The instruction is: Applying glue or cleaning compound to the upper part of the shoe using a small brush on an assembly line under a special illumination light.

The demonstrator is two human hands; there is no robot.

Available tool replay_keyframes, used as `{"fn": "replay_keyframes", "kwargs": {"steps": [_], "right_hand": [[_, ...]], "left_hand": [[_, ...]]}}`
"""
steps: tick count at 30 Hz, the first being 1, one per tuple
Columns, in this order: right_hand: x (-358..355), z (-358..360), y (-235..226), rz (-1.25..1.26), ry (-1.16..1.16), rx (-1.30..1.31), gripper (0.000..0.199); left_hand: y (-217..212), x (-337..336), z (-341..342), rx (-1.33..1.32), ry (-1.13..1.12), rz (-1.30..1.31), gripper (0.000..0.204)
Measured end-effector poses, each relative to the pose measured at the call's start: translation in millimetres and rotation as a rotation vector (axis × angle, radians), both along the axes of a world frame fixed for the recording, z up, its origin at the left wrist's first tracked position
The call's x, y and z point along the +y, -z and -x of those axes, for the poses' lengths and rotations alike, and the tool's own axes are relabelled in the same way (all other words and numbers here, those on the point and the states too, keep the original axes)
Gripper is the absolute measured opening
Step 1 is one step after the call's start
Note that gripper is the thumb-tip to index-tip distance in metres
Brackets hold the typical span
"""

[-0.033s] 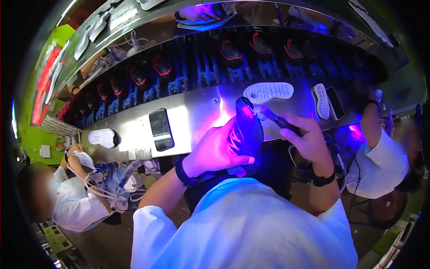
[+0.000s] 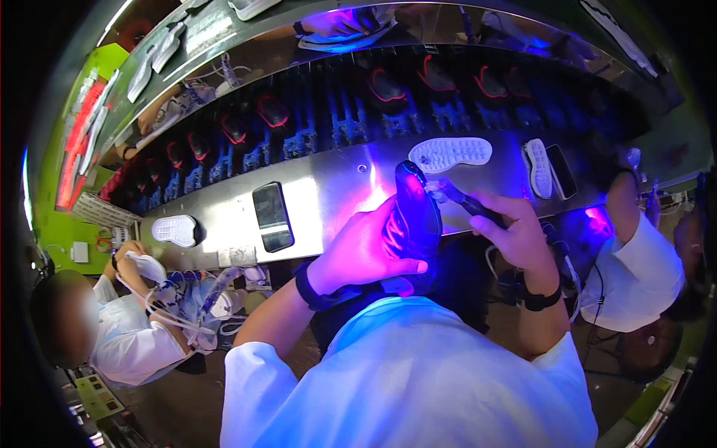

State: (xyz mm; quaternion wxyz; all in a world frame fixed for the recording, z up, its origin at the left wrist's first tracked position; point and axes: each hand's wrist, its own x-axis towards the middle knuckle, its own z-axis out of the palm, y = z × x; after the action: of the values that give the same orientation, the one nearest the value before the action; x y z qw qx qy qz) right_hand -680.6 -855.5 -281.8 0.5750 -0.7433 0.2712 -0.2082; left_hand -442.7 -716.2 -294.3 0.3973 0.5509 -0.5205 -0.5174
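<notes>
My left hand grips a dark shoe upper lit purple and pink, holding it upright in front of my chest. My right hand holds a slim dark pen-like tool whose tip touches the shoe's top edge. Both hands work just above the near edge of a shiny metal bench. A white sole lies on the bench right behind the shoe. I wear dark wristbands and a pale blue top.
A dark phone lies flat on the bench at left, another white sole farther left, and a sole with a phone at right. A conveyor carries several dark shoes behind. Co-workers sit at left and right.
</notes>
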Motion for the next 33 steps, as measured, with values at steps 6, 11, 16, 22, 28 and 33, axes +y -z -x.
{"fn": "replay_keyframes", "kwargs": {"steps": [6,11,16,22,28,33], "right_hand": [[-3,26,22,-0.186,0.017,0.008,0.039],[3,24,38,-0.204,0.067,0.053,0.037],[34,36,59,-0.339,0.092,0.091,0.034],[21,28,47,-0.202,0.049,0.276,0.034],[11,7,60,-0.343,0.061,0.161,0.034],[10,43,48,-0.514,-0.028,0.238,0.036]], "left_hand": [[1,-11,14,0.228,-0.007,-0.1,0.077],[14,-15,14,0.389,-0.075,-0.22,0.065],[34,-14,1,0.565,-0.13,-0.415,0.052],[16,-18,-7,0.579,-0.155,-0.438,0.033],[39,-12,-13,0.692,-0.296,-0.417,0.04],[44,-16,-17,0.771,-0.345,-0.309,0.041]]}}
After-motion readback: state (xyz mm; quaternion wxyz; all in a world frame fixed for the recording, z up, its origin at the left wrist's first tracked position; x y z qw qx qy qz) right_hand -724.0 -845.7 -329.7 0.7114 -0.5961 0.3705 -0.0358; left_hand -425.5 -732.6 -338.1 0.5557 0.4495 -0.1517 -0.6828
